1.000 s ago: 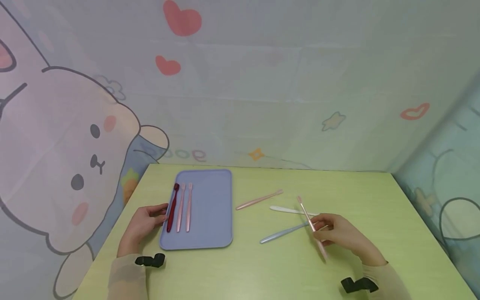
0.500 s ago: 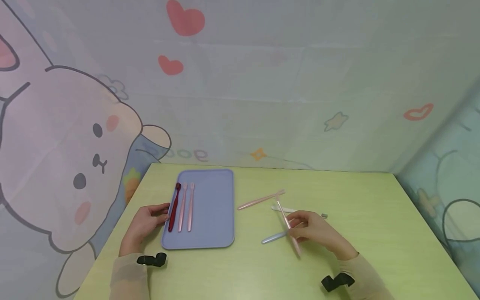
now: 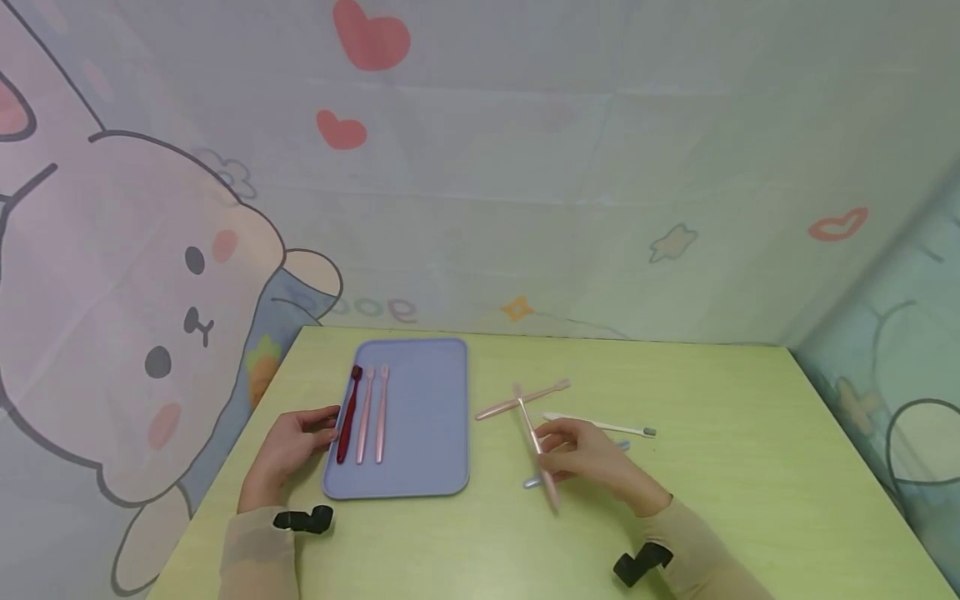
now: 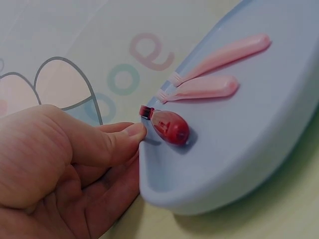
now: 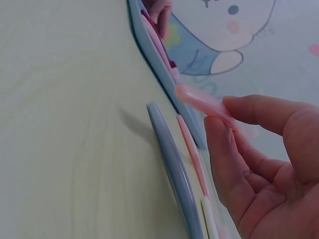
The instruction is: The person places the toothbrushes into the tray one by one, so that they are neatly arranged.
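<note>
My right hand [image 3: 588, 457] pinches a pink toothbrush [image 3: 534, 437] between thumb and fingers, held above the table with its head pointing away. In the right wrist view the handle end of this toothbrush [image 5: 199, 99] sticks out past the fingertips. Beneath the hand lies a blue toothbrush [image 5: 172, 169], partly hidden in the head view. My left hand [image 3: 292, 446] grips the left rim of a lavender tray [image 3: 427, 417], thumb on the edge. On the tray lie a dark red toothbrush [image 3: 348, 417] and two pink toothbrushes [image 3: 382, 417], side by side, heads toward the back.
Another pink toothbrush [image 3: 498, 408] lies right of the tray, and a white toothbrush [image 3: 611, 427] lies behind my right hand. All are on a light green table [image 3: 720, 467]. A printed cloth [image 3: 525, 167] hangs behind the table.
My right hand has moved left with the pink toothbrush, bringing it closer to the tray and uncovering the white toothbrush's head. The left hand keeps its place on the tray rim.
</note>
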### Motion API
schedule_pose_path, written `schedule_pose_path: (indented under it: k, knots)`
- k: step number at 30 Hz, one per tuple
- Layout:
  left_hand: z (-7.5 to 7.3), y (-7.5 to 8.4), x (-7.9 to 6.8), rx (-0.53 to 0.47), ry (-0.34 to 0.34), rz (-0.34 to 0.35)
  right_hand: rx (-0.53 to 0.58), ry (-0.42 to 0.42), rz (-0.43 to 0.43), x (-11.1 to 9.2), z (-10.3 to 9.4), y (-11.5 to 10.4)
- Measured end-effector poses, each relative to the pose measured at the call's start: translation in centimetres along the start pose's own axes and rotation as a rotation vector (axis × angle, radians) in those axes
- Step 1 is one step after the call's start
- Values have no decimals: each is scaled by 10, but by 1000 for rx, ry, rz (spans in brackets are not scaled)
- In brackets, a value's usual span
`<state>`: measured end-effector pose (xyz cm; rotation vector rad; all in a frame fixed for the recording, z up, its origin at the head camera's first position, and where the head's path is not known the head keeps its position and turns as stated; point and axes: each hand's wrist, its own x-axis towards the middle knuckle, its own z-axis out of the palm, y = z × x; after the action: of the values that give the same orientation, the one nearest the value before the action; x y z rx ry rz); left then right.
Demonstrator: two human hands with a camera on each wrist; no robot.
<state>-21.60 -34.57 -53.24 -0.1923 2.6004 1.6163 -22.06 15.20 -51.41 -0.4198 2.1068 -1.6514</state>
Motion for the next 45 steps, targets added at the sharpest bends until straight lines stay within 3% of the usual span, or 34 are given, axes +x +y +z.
schedule_pose_path:
  k: [13,30,45]
  knots:
    - [0,1,-2,-42,-3,-14,66,41,-45,18,40,-14]
    - [1,3,-4,-15,5,-33,252,-33,-10,44,94,-26]
    - [1,3,-3,-11,-3,4,310,2,1,56,121,-37]
